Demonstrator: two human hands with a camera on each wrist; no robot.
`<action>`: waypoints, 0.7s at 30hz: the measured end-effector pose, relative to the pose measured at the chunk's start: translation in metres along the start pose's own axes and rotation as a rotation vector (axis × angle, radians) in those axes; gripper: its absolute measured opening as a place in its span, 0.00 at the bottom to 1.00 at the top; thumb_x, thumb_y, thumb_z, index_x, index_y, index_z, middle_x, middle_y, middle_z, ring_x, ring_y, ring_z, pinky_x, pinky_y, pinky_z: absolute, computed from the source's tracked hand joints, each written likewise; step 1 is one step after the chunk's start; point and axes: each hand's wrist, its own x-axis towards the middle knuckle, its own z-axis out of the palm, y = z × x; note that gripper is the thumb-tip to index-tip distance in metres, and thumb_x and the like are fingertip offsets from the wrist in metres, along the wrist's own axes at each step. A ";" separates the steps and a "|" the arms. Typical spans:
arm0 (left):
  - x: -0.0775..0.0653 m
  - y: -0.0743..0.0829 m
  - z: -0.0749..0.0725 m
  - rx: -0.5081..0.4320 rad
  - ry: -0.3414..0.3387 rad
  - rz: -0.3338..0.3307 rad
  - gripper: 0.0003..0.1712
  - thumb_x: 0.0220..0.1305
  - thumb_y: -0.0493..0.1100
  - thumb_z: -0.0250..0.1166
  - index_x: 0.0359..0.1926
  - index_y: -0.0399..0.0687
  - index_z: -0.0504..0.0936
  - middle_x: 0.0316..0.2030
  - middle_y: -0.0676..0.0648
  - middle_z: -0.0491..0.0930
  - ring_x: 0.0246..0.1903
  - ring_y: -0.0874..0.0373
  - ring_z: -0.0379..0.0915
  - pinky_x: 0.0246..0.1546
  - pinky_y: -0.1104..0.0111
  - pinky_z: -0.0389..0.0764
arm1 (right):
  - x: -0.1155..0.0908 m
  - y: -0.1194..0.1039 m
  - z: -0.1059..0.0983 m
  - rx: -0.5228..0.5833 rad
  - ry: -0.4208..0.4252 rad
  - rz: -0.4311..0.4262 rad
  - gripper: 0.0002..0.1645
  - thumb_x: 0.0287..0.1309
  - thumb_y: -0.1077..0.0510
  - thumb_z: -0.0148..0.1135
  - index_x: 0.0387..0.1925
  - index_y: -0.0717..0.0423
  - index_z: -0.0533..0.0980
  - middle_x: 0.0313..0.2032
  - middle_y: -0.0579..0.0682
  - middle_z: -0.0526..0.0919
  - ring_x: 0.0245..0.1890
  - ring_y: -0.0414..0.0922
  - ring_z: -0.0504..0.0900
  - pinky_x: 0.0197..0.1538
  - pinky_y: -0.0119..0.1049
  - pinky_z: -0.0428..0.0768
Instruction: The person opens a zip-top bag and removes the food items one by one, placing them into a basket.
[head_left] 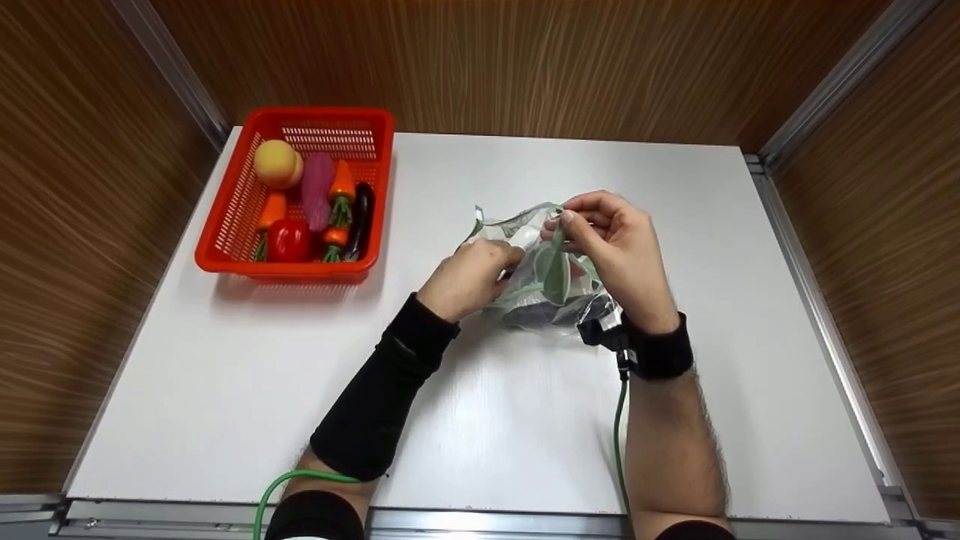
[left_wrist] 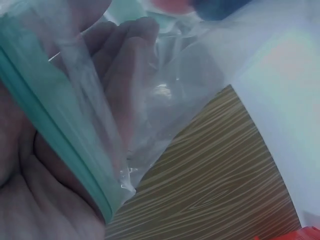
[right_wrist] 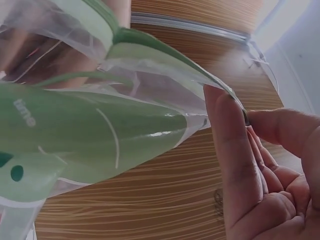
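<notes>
A clear zip bag [head_left: 525, 300] with green printed patches and a green zip edge sits mid-table, its mouth spread. My right hand [head_left: 619, 244] pinches the zip edge between thumb and index finger, seen closely in the right wrist view. My left hand [head_left: 472, 274] reaches into the mouth from the left. In the left wrist view the green zip strip [left_wrist: 55, 125] crosses the palm, and loosely bent fingers [left_wrist: 127, 65] show through the plastic with nothing visible between them. Something reddish and something dark show through the bag, their kinds blurred.
A red plastic basket [head_left: 292, 268] stands at the back left of the white table [head_left: 225, 390]. It holds a peach [head_left: 276, 163], a purple sweet potato [head_left: 318, 187], carrots [head_left: 343, 180], an eggplant [head_left: 361, 221] and a red pepper [head_left: 289, 240]. Wood-grain panels [head_left: 487, 67] surround the table. Green cables [head_left: 619, 427] trail from my wrists.
</notes>
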 end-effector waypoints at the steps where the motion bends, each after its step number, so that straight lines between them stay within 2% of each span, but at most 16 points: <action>1: 0.000 -0.001 0.002 0.005 -0.003 -0.011 0.02 0.77 0.35 0.77 0.46 0.44 0.92 0.45 0.43 0.96 0.49 0.47 0.94 0.54 0.50 0.94 | 0.000 0.000 0.000 -0.010 -0.009 0.002 0.07 0.84 0.68 0.67 0.54 0.70 0.86 0.40 0.50 0.98 0.41 0.43 1.00 0.48 0.38 0.98; 11: -0.003 -0.007 0.014 0.033 -0.005 -0.083 0.06 0.74 0.37 0.76 0.47 0.39 0.91 0.45 0.36 0.96 0.49 0.36 0.95 0.54 0.41 0.93 | 0.003 0.003 0.000 -0.116 -0.079 0.045 0.10 0.85 0.66 0.67 0.56 0.72 0.85 0.41 0.47 0.97 0.43 0.39 0.99 0.50 0.35 0.98; 17: -0.006 -0.008 0.020 0.062 -0.016 -0.119 0.06 0.73 0.31 0.73 0.47 0.34 0.90 0.46 0.31 0.94 0.53 0.31 0.92 0.58 0.37 0.92 | 0.004 0.005 0.001 -0.164 -0.107 0.069 0.09 0.85 0.65 0.66 0.55 0.70 0.86 0.42 0.52 0.98 0.42 0.38 0.98 0.50 0.33 0.97; 21: 0.013 -0.073 0.083 0.148 0.006 -0.077 0.04 0.69 0.35 0.73 0.43 0.47 0.88 0.42 0.41 0.93 0.48 0.40 0.93 0.50 0.43 0.94 | 0.005 0.008 0.002 -0.181 -0.127 0.085 0.09 0.85 0.65 0.66 0.55 0.69 0.85 0.44 0.55 0.98 0.42 0.37 0.98 0.50 0.33 0.97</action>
